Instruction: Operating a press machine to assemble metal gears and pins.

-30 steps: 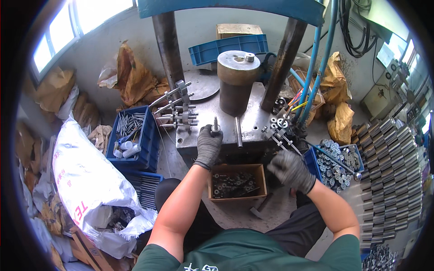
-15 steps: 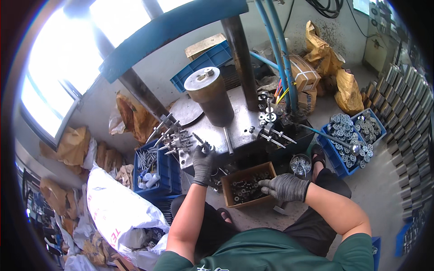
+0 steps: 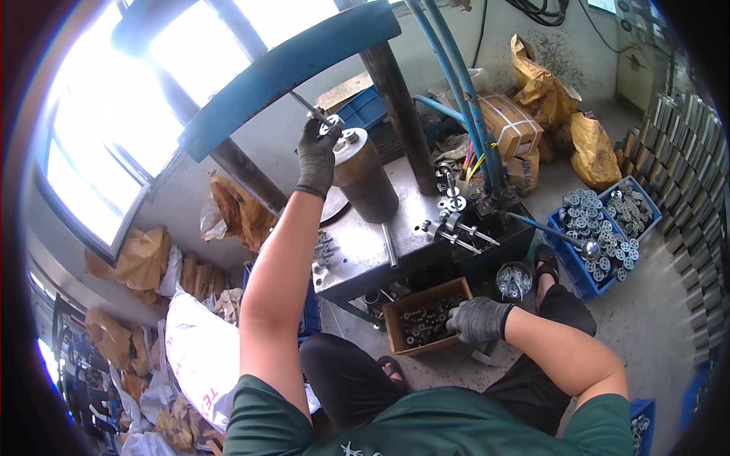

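Observation:
My left hand (image 3: pixel 315 158), in a dark grey glove, is raised beside the top of the steel cylinder (image 3: pixel 369 178) on the press table. Its fingers are closed round a metal shaft with a round disc (image 3: pixel 331 124), whose thin end points up and to the left. My right hand (image 3: pixel 480 320), also gloved, hangs low at the right rim of a wooden box (image 3: pixel 395 334) of small dark nuts and rings. Its fingers are curled together; whatever they may hold is hidden. A loose steel rod (image 3: pixel 389 245) lies at the table's front, below the cylinder.
The press's blue crossbeam (image 3: pixel 289 72) and dark columns (image 3: pixel 399 114) frame the cylinder. Several shafts with wheels (image 3: pixel 456 226) lie on the table's right. A blue crate (image 3: pixel 585 285) of discs, a round tin (image 3: pixel 514 281) and a white sack (image 3: pixel 198 349) stand on the floor.
My left hand has risen from the shafts at the table's left up to the cylinder top, with a shaft and disc in it. My right hand stays by the wooden box.

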A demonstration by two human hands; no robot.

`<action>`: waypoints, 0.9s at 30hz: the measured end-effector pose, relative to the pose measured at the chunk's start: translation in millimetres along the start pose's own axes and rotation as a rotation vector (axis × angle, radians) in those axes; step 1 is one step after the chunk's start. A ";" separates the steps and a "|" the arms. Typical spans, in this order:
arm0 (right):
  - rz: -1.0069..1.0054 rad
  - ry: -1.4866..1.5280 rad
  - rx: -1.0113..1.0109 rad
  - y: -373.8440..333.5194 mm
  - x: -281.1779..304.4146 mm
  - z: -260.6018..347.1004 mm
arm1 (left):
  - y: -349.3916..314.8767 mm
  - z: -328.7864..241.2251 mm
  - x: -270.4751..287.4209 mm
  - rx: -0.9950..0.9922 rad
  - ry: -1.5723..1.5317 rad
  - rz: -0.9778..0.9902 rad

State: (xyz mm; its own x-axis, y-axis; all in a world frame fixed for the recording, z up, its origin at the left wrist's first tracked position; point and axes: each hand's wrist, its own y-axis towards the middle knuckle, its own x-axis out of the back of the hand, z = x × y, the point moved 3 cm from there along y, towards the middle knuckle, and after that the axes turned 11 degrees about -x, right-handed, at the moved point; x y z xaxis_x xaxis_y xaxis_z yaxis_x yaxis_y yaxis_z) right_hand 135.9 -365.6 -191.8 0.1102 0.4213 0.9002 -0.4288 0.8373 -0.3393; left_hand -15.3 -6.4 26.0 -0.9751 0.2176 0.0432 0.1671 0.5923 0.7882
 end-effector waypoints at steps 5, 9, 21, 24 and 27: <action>0.059 0.025 0.013 1.8 -2.6 1.5 | 28.2 38.8 -0.9 0.092 0.104 0.031; -0.002 0.043 0.016 -4.8 -2.6 6.4 | 20.2 53.0 -2.6 0.092 0.000 -0.010; 0.014 0.018 0.052 -26.7 0.8 17.3 | 13.9 23.5 -19.7 0.215 0.008 0.089; -0.116 0.033 0.077 -35.1 12.2 17.5 | 16.1 34.6 -13.3 0.211 0.015 0.034; -0.315 0.108 0.143 -55.7 48.0 16.0 | 19.1 48.9 -15.1 0.189 0.040 0.037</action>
State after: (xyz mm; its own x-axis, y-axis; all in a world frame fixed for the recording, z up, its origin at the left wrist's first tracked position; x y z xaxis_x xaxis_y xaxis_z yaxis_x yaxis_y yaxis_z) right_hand 150.7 -397.6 -125.3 0.3478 0.1915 0.9178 -0.4792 0.8777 -0.0016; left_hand 9.7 39.5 10.4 -0.9722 0.2130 0.0975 0.2237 0.7204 0.6565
